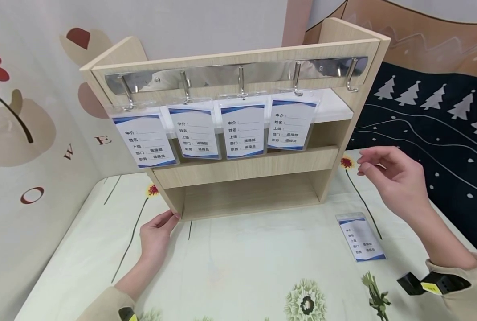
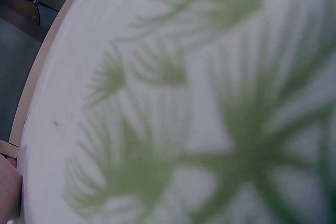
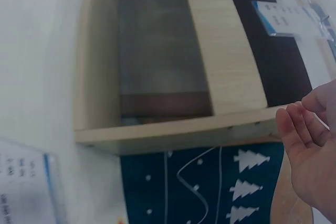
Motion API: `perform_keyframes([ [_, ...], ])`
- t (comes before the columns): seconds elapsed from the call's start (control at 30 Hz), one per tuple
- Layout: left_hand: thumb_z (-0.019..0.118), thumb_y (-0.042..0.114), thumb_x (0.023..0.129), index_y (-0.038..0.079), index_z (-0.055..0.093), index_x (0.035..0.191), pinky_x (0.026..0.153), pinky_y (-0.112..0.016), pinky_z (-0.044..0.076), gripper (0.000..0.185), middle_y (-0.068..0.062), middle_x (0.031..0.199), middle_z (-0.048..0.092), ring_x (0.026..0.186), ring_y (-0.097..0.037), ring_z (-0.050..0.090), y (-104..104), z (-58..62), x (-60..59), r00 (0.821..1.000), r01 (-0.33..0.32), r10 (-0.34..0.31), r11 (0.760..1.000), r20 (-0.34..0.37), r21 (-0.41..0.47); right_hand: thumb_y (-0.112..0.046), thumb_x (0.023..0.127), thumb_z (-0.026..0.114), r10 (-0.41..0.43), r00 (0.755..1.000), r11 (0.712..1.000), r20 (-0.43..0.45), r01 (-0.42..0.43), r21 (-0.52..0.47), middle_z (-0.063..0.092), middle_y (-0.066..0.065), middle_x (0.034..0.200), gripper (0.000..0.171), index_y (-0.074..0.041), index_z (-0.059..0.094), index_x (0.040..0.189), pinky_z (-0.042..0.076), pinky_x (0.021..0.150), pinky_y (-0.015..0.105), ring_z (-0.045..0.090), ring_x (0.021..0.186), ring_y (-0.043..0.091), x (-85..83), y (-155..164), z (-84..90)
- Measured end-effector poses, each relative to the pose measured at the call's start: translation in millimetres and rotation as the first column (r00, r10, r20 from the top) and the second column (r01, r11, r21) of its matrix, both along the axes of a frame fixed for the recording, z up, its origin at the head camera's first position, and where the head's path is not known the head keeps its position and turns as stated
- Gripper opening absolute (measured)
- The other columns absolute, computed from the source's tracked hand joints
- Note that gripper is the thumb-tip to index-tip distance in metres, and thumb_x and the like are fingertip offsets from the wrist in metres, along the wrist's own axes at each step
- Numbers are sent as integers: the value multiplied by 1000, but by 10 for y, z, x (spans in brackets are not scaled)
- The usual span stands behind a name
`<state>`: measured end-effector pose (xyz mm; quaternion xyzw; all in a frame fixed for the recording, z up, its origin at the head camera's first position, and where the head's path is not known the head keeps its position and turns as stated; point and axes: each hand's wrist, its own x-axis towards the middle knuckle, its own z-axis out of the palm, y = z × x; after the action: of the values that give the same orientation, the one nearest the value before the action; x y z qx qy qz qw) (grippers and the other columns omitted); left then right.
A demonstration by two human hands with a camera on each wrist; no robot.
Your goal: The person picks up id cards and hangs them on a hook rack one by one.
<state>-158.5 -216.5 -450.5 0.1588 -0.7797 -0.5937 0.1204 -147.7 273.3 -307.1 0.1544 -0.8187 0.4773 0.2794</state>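
- Head view: four badges hang on the rack; fifth hook [image 1: 352, 73] bare.
- Right hand [image 1: 398, 180] hovers loose-fingered, holding nothing; left hand [image 1: 156, 234] lies flat, steadying the shelf [image 1: 246, 167].
- Next, I'd guess: grab the spare badge [image 1: 360, 236] off the tabletop [image 1: 242, 263].

Two bare hands, beige sleeves, wrist-worn devices

The left hand [image 1: 156, 234] and right hand [image 1: 396, 178] emerge from beige long sleeves; each wrist carries a black camera unit with yellow marking.
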Motion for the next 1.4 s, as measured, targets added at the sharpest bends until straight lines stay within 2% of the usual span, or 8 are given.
perform_keyframes([
  [0.3,73,18,96,-3,71,124,77,-11,52,35,0,102,78,89,8,64,-6,-3,-6,1000,2,-2,1000,-3,-5,13,96,58,-36,997,999,72,34,29,66,-9,100,24,4,64,118,51,80,7,65,83,2,54,166,-246],
  [0.53,73,16,96,-4,71,124,78,-11,52,34,1,101,78,87,9,65,12,9,1,1000,2,-2,1000,-6,10,16,94,60,-21,992,997,126,11,79,65,-8,99,24,7,63,116,50,82,6,63,84,-1,66,250,-462],
  [0.83,72,18,97,-3,71,125,78,-11,52,35,-4,106,78,88,9,65,13,18,6,1000,4,-4,1000,1,3,7,97,63,-54,965,988,256,16,151,66,-10,98,21,5,66,118,50,77,6,61,84,-4,54,345,-720],
  [1.07,73,17,96,-4,70,125,78,-11,52,36,-3,108,77,86,9,66,5,0,8,1000,-1,1,1000,1,21,2,99,62,-107,939,978,326,41,202,69,20,106,25,5,64,124,48,74,6,59,84,-7,30,417,-835],
  [1.23,73,16,96,-4,70,125,78,-11,53,36,0,104,78,86,9,66,8,-8,10,1000,-2,3,999,-6,35,-3,101,62,-139,924,966,356,48,253,69,23,111,26,5,64,125,45,74,5,54,86,-9,25,485,-915],
  [1.4,74,15,96,-3,71,124,78,-12,53,34,4,100,78,86,8,67,2,-15,9,1000,1,0,999,-23,36,-2,99,64,-151,924,964,352,59,258,70,22,110,24,5,67,122,47,71,7,54,85,-11,19,575,-984],
])
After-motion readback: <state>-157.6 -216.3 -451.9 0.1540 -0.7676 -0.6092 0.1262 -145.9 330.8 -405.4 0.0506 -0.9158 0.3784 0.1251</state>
